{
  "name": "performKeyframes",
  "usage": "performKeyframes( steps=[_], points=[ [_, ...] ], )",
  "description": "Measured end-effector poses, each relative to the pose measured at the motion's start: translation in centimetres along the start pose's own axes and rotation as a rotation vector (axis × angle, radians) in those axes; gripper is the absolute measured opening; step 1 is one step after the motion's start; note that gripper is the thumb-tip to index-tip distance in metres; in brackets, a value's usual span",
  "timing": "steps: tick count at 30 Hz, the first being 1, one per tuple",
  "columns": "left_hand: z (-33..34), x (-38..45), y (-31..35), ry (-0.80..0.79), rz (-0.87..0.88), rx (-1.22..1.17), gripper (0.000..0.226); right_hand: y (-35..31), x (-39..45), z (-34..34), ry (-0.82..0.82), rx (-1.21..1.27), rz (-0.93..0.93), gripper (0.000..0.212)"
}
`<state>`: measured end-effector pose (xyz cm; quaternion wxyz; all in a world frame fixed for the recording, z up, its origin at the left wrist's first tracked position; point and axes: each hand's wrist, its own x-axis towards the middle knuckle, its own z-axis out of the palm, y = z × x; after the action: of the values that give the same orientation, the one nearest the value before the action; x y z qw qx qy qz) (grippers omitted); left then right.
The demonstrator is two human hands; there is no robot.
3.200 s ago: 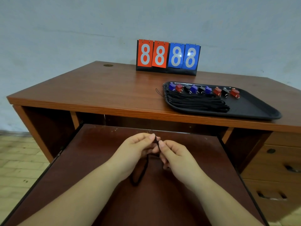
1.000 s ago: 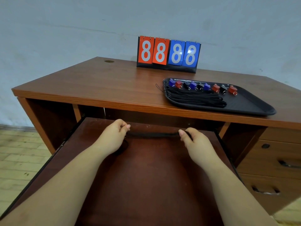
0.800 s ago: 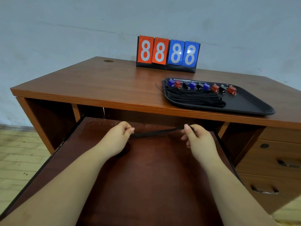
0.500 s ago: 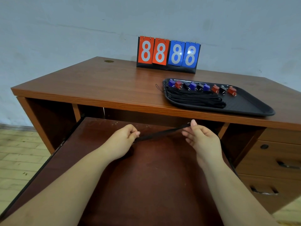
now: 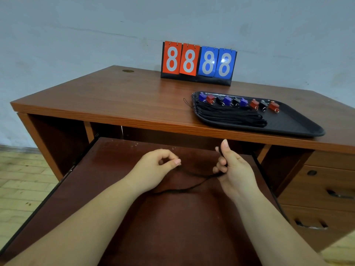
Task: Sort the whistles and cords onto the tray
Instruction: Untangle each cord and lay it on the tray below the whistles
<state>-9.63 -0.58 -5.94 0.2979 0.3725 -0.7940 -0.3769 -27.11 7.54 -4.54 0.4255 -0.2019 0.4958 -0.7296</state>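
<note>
Holding one black cord (image 5: 194, 186) pinched in both my left hand (image 5: 153, 169) and right hand (image 5: 233, 169), I count maybe nine whistles (image 5: 238, 102) on one tray (image 5: 299, 123).

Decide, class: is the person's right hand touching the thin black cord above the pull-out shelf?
Touching. The head view shows the right hand with fingers closed on the thin black cord, which sags leftward from that grip.

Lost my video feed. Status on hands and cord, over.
Right hand gripping black cord, raised over the pull-out shelf. Left hand pinched at its slack end. Tray holds whistles and cord bundle. Path clear.
</note>
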Motion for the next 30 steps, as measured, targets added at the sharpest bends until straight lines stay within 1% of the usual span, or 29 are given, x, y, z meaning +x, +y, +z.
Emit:
performKeyframes(
  steps=[2,4,7,9,14,21,25,26,30],
  points=[
    [-0.1,0.0,0.2,0.049,-0.001,-0.116,0.009,0.3,0.0,0.2,0.003,-0.048,-0.026,0.027],
    [-0.2,-0.1,0.5,0.057,-0.045,-0.266,0.008,0.6,0.0,0.3,-0.023,-0.078,-0.038,0.023],
    [0.0,-0.1,0.9,0.057,-0.135,-0.458,0.012,0.9,-0.2,0.5,-0.103,-0.149,-0.046,0.017],
    [0.3,0.0,1.0,0.050,-0.181,-0.579,0.012,1.1,-0.4,0.6,-0.163,-0.226,-0.069,0.019],
    [0.6,-0.1,1.5,-0.001,-0.213,-0.751,0.011,1.4,-1.2,1.1,-0.283,-0.328,-0.116,0.020],
    [0.6,-0.3,1.5,-0.006,-0.147,-0.752,0.009,1.2,-1.8,1.3,-0.269,-0.386,-0.163,0.012],
    [0.8,-0.4,1.6,-0.032,-0.104,-0.729,0.033,1.2,-2.0,1.4,-0.272,-0.441,-0.209,0.012],
    [0.9,-0.5,1.6,-0.044,-0.088,-0.702,0.033,1.3,-2.0,1.4,-0.271,-0.470,-0.216,0.011],
    [0.8,-0.6,1.7,-0.034,-0.080,-0.631,0.019,1.6,-1.9,1.4,-0.269,-0.491,-0.206,0.010]
  ],
)
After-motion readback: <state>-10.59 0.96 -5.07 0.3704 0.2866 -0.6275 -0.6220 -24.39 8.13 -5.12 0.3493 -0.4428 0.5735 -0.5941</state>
